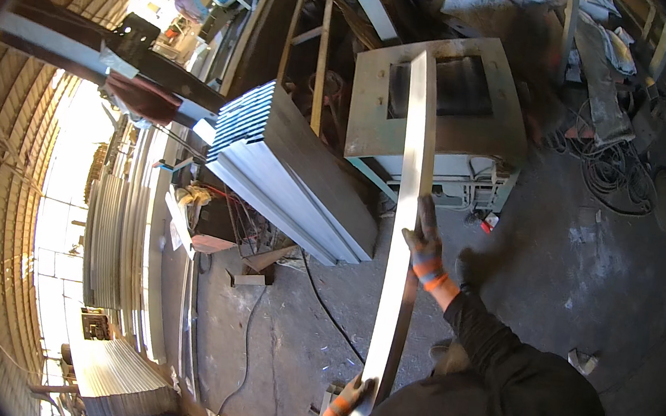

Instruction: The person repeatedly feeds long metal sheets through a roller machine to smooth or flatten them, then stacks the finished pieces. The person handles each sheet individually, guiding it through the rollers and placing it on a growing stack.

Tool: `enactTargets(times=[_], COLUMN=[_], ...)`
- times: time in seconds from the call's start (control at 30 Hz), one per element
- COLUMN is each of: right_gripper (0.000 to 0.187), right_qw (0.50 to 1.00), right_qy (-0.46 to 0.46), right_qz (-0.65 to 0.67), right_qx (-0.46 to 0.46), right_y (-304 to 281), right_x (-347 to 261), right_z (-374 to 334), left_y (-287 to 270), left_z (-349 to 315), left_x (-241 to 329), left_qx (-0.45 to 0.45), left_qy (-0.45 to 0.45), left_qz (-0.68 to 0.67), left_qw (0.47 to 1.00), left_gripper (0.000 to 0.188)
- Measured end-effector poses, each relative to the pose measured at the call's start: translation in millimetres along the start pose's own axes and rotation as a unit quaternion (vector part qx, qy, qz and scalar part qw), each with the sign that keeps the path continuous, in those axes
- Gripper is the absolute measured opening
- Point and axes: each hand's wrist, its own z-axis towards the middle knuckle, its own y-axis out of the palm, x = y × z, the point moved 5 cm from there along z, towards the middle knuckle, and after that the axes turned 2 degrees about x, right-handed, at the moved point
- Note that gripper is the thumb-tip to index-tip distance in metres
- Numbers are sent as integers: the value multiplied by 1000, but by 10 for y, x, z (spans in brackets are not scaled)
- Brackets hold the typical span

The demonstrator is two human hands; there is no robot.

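A long, shiny metal channel (pixel 394 299) runs away from my body, its far end over a grey metal cabinet-like stand (pixel 369 100). Near its close end, my left hand (pixel 350 397) grips the left edge, in a grey glove with an orange cuff. Farther along, my right hand (pixel 427 253), gloved the same way, holds the right side; some of its fingers are hidden behind the metal. Left of the channel stands a neat stack of similar metal channels (pixel 304 175).
Black cables (pixel 615 180) lie coiled on the floor at the right. Another cable (pixel 328 311) crosses the floor left of the channel. Long metal sheets (pixel 109 239) are piled at the left. A blue-grey beam (pixel 61 50) spans the upper left. A small metal offcut (pixel 249 280) lies below the stack.
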Motion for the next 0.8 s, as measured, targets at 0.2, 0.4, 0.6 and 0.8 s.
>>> enactTargets(times=[0.2, 0.4, 0.6, 0.8], right_gripper=[72, 77, 79, 79], right_qw=[952, 870, 773, 796], right_qy=[-82, -16, -69, -61], right_qz=[-288, -452, -609, -579], right_qx=[-66, -195, -166, -164], right_y=[2, 599, 727, 626], right_x=[1000, 1954, 1807, 1334], right_z=[2141, 4225, 4515, 3551], left_y=[946, 1657, 1623, 1326], left_z=[1369, 2594, 3002, 2435], left_x=[2119, 3963, 4194, 3347], left_qx=[117, 168, 154, 117], left_qy=[235, 209, 219, 227], left_qz=[218, 354, 335, 324], left_qw=[940, 896, 903, 911], left_gripper=[53, 64, 70, 79])
